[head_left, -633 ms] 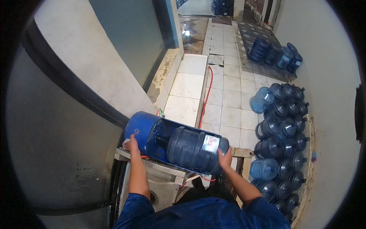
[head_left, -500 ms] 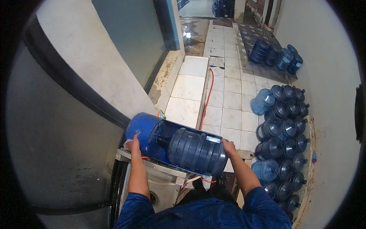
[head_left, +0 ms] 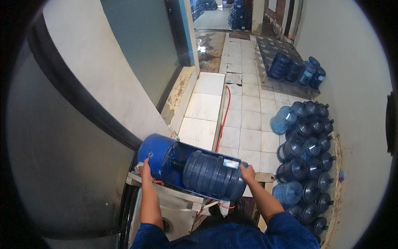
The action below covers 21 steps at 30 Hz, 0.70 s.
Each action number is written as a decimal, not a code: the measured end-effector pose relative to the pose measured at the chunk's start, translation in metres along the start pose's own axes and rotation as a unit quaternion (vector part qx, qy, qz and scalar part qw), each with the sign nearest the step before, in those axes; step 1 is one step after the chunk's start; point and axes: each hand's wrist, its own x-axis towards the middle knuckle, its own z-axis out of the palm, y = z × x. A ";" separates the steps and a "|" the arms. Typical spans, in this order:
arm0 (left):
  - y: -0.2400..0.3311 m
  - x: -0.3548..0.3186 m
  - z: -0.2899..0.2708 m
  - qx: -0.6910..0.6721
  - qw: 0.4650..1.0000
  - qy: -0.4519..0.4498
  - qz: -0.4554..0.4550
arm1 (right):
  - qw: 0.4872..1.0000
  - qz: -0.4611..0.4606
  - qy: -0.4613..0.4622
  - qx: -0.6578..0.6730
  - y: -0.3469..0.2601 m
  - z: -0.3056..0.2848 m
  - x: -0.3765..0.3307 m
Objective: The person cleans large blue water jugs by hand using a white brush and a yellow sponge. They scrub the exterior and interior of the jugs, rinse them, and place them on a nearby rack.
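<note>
A large clear-blue water jug (head_left: pixel 211 176) lies on its side in a blue drum (head_left: pixel 157 151) cut open along one side. Its neck points left, toward the drum's closed end. A pale label (head_left: pixel 231 163) shows on the jug's upper side. My right hand (head_left: pixel 247 172) is closed over the rim at the jug's base, on the right. At the drum's left end, my left hand (head_left: pixel 144 170) grips the near side, its thumb stretched up along the plastic. Something whitish shows beside that hand, and its other fingers are mostly hidden.
Rows of water jugs (head_left: pixel 311 147) stand on the floor at right along the wall. More jugs (head_left: pixel 292 70) sit on a low dark rack (head_left: pixel 282 45) farther off. A red hose (head_left: pixel 224 120) runs beside the white tiled ledge (head_left: pixel 201 106). Below the drum is a metal basin (head_left: pixel 178 211).
The whole view has shifted, with the scene lower in the picture. The jug's label shows broader, as if the jug has turned slightly. Both hands keep their places.
</note>
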 end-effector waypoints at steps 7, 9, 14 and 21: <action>-0.010 0.003 0.002 -0.050 0.998 -0.010 0.037 | 0.939 -0.297 0.066 0.163 0.106 0.060 -0.115; -0.022 0.019 -0.003 -0.036 0.999 0.009 0.030 | 0.947 -0.289 -0.002 0.140 0.116 0.061 -0.127; -0.029 0.042 0.002 -0.082 0.990 -0.078 0.089 | 0.944 -0.318 0.044 0.076 0.129 0.073 -0.119; 0.004 0.008 0.000 -0.007 0.996 0.089 0.031 | 0.956 -0.276 0.007 0.102 0.118 0.065 -0.129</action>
